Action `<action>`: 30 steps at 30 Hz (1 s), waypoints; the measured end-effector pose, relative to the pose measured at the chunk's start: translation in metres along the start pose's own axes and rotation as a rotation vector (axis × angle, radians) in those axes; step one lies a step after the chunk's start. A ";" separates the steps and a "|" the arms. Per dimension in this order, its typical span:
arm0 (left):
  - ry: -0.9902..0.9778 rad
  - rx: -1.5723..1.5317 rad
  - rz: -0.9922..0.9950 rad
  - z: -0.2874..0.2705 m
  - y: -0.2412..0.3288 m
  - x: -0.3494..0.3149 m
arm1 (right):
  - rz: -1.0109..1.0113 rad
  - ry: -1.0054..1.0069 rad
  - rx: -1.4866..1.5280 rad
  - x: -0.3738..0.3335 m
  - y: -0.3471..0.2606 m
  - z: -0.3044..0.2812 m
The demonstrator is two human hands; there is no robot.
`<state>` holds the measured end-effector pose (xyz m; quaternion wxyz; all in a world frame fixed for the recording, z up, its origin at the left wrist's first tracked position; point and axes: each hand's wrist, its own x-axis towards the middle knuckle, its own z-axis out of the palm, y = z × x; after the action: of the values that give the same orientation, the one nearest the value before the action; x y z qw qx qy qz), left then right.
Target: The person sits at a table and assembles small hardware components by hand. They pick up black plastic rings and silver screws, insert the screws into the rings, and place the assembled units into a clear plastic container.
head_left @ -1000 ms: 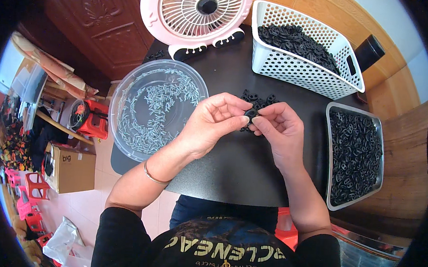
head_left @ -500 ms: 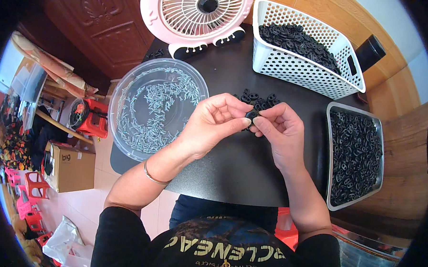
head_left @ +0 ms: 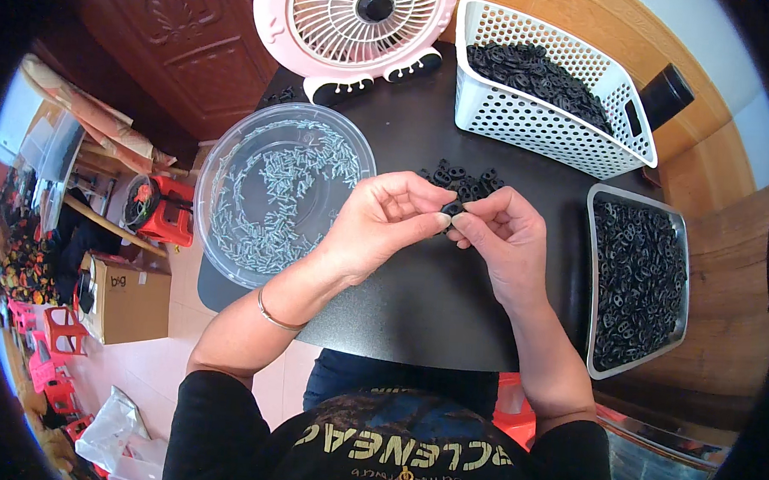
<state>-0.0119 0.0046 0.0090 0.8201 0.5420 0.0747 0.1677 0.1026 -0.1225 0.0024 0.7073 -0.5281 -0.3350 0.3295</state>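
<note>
My left hand point(head_left: 372, 222) and my right hand point(head_left: 509, 241) meet over the middle of the dark table. Between the thumbs and fingertips of both is a small black plastic piece point(head_left: 452, 208), mostly covered by the fingers. Just behind my fingers lies a loose pile of black two-holed plastic pieces point(head_left: 473, 184), partly hidden by my hands. To the left of my left hand stands a round clear tub point(head_left: 313, 198) with many small silvery screws point(head_left: 268, 245) in it. Whether a screw is also in my fingers cannot be made out.
On the right, a metal tray point(head_left: 594, 292) holds many black pieces point(head_left: 640, 285). A white perforated basket point(head_left: 526, 141) with more stands at the back right, beside a black cylinder point(head_left: 665, 95). A pink fan point(head_left: 376, 6) occupies the back. The table point(head_left: 398, 318) curves along its front edge.
Both hands stay in nearly the same place, still pinching the black piece. The piece and fingertips have shifted very slightly.
</note>
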 end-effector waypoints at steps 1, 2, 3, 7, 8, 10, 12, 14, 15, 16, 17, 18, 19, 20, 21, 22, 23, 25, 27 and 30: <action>0.002 0.008 -0.005 0.000 0.000 0.000 | -0.001 -0.004 0.001 0.000 0.000 0.000; 0.004 0.017 -0.011 -0.001 -0.001 0.000 | -0.003 -0.007 0.001 0.000 0.001 0.000; 0.006 0.025 -0.016 -0.002 -0.001 0.000 | -0.011 -0.005 0.013 0.000 0.001 0.000; -0.022 -0.084 -0.011 0.000 0.000 0.001 | -0.062 -0.012 0.043 0.001 0.000 0.003; -0.028 -0.111 -0.015 -0.001 -0.001 0.001 | -0.080 -0.015 0.046 0.002 0.000 0.003; -0.030 -0.134 -0.017 -0.002 -0.002 0.002 | -0.059 -0.016 0.025 0.001 -0.001 0.002; -0.019 -0.126 -0.014 -0.002 -0.002 0.001 | -0.042 -0.019 0.017 0.001 -0.001 0.002; -0.022 -0.119 -0.009 -0.002 -0.003 0.001 | -0.028 -0.021 0.023 0.001 -0.001 0.001; -0.024 -0.116 -0.006 -0.002 -0.003 0.001 | -0.021 -0.026 0.024 0.001 -0.002 0.001; -0.022 -0.107 -0.009 -0.002 -0.002 0.001 | -0.014 -0.030 0.024 0.001 -0.003 0.001; -0.020 -0.099 -0.011 -0.002 -0.002 0.001 | -0.007 -0.034 0.024 0.001 -0.003 0.000; -0.018 -0.090 -0.014 -0.002 -0.001 0.001 | 0.003 -0.033 0.021 0.001 -0.004 0.000; -0.025 -0.097 -0.013 -0.001 -0.001 0.001 | 0.014 -0.032 0.019 0.001 -0.005 0.000; -0.031 -0.104 -0.013 -0.001 -0.001 0.001 | 0.025 -0.031 0.016 0.001 -0.006 0.000; -0.038 -0.112 -0.012 -0.001 -0.001 0.001 | 0.027 -0.027 0.026 0.001 -0.005 -0.001; -0.032 -0.108 -0.013 -0.001 -0.001 0.001 | 0.029 -0.024 0.036 0.001 -0.004 0.000; -0.026 -0.105 -0.015 -0.001 -0.002 0.001 | 0.030 -0.020 0.045 0.001 -0.003 0.000; -0.016 -0.096 -0.023 -0.001 -0.002 0.001 | 0.015 -0.020 0.052 0.001 -0.002 0.000; -0.009 -0.084 -0.037 -0.001 -0.002 0.001 | 0.003 -0.016 0.054 0.000 -0.001 0.000; -0.040 -0.115 -0.027 -0.001 -0.002 0.001 | -0.020 -0.021 0.049 0.001 0.001 0.001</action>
<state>-0.0109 0.0051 0.0072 0.8533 0.4963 0.0557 0.1498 0.1023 -0.1208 0.0019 0.7198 -0.5038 -0.3393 0.3360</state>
